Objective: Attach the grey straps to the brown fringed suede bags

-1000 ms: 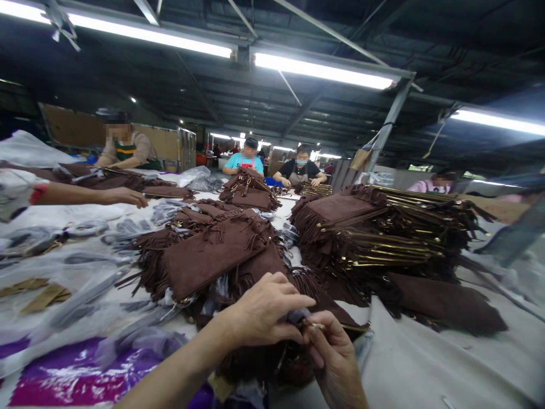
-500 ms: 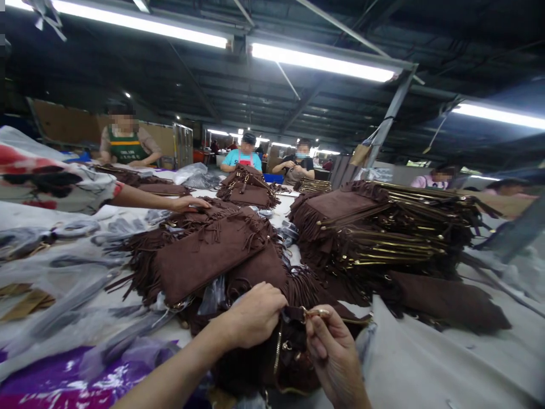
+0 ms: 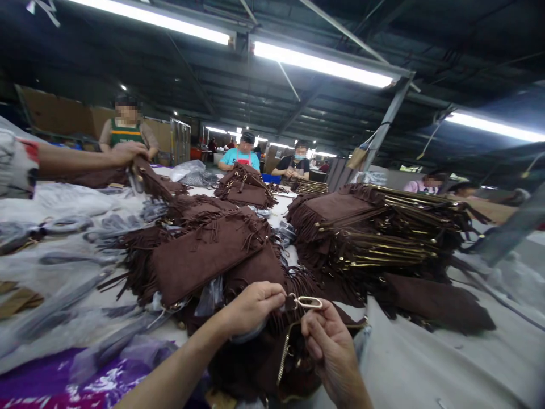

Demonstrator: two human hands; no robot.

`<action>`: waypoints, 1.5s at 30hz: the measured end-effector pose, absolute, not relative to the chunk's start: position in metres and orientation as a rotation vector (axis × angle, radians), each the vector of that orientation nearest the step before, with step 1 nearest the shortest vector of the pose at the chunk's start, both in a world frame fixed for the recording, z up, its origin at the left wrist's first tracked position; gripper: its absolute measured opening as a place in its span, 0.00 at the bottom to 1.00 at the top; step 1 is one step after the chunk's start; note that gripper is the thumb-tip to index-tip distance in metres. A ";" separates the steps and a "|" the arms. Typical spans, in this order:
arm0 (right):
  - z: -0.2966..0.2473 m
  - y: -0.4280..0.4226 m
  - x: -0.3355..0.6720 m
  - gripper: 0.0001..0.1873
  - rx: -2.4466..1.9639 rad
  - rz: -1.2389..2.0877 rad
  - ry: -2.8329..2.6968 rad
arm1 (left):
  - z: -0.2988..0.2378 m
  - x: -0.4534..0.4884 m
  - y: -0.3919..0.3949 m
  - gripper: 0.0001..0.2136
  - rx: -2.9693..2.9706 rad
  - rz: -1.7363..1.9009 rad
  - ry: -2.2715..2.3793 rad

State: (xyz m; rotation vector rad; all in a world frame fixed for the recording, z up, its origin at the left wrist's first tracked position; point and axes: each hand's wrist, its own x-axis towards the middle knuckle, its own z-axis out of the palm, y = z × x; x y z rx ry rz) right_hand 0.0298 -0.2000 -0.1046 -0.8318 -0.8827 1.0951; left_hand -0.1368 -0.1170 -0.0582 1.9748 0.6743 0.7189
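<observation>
My left hand [image 3: 251, 307] is closed in a pinch on the top edge of a brown fringed suede bag [image 3: 264, 363] that lies in front of me. My right hand [image 3: 330, 349] is closed too, its fingers pinching a gold oval clasp [image 3: 309, 302] fixed to that bag. A gold chain [image 3: 281, 358] hangs below the clasp between my two hands. Just beyond my hands lies a loose pile of the same brown fringed bags [image 3: 204, 250].
A tall stack of bags with gold bars [image 3: 383, 227] stands at the right. Clear plastic sleeves [image 3: 63, 272] cover the table's left side, a purple sheet [image 3: 51, 380] lies near left. A co-worker's hand [image 3: 128, 152] lifts a bag at far left; other people work at the far end.
My hands have drawn the gold clasp up out of the bag, and it now shows between my fingers. The co-worker's hand at the left reached to the pile and has lifted a bag.
</observation>
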 end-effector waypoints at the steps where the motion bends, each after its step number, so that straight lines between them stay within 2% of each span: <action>1: -0.105 -0.199 0.031 0.21 -0.831 1.105 -0.914 | -0.058 -0.139 -0.115 0.14 1.918 0.687 0.609; 10: -0.098 -0.192 0.023 0.25 -0.885 1.056 -1.098 | -0.059 -0.140 -0.107 0.16 1.745 0.502 0.417; 13: -0.096 -0.192 0.021 0.26 -0.892 1.000 -1.092 | -0.058 -0.137 -0.110 0.12 1.790 0.474 0.468; 16: -0.097 -0.192 0.022 0.26 -0.918 0.964 -1.048 | -0.058 -0.135 -0.116 0.03 1.852 0.609 0.525; 20: -0.100 -0.192 0.025 0.24 -0.935 0.978 -1.030 | -0.061 -0.131 -0.122 0.08 1.958 0.879 0.462; 26: -0.102 -0.190 0.028 0.24 -0.933 0.989 -1.061 | -0.069 -0.127 -0.127 0.06 1.887 1.164 0.415; 39: -0.107 -0.189 0.030 0.26 -0.963 1.040 -1.174 | -0.061 -0.129 -0.127 0.05 2.044 0.903 0.438; 45: -0.099 -0.197 0.029 0.25 -1.193 0.694 -1.139 | -0.051 -0.129 -0.133 0.07 2.266 1.019 0.641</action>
